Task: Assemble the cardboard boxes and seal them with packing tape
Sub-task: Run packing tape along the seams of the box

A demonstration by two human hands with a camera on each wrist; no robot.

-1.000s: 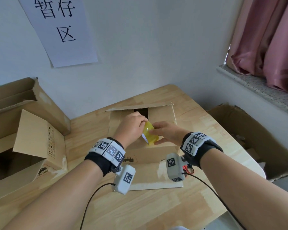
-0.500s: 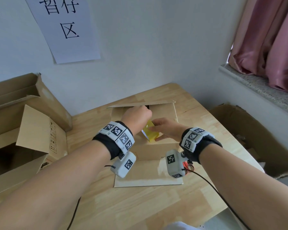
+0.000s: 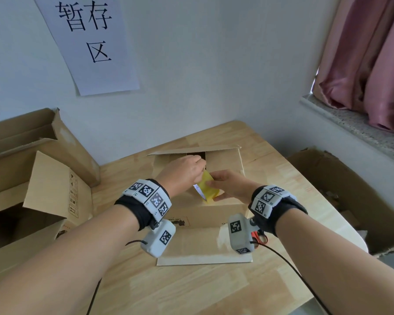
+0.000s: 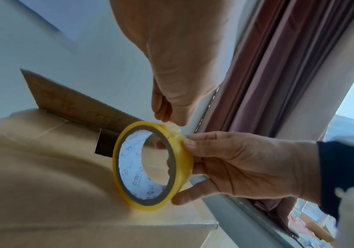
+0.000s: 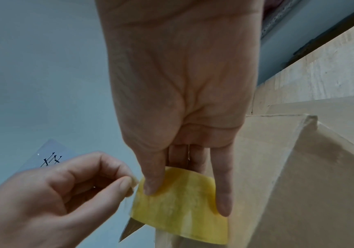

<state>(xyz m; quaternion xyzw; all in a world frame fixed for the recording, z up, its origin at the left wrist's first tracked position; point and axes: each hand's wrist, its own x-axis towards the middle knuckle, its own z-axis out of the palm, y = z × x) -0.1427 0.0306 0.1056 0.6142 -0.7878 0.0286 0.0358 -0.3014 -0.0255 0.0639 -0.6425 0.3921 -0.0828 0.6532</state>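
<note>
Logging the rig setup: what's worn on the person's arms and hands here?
Forearms and hands bare, no gloves or sleeves. Each wrist has a black cuff: left cuff, right cuff. On each cuff sits a band of white blocks with black square tags. Under each wrist hangs a white tagged camera pod, trailing a black cable.

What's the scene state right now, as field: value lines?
tape: yellow roll of packing tape, upright on edge on the box
right hand: grips the roll
left hand: pinches the roll's loose end
box: brown cardboard box on the light wooden table, centre seam open, untaped
other: open cardboard box to the left
</note>
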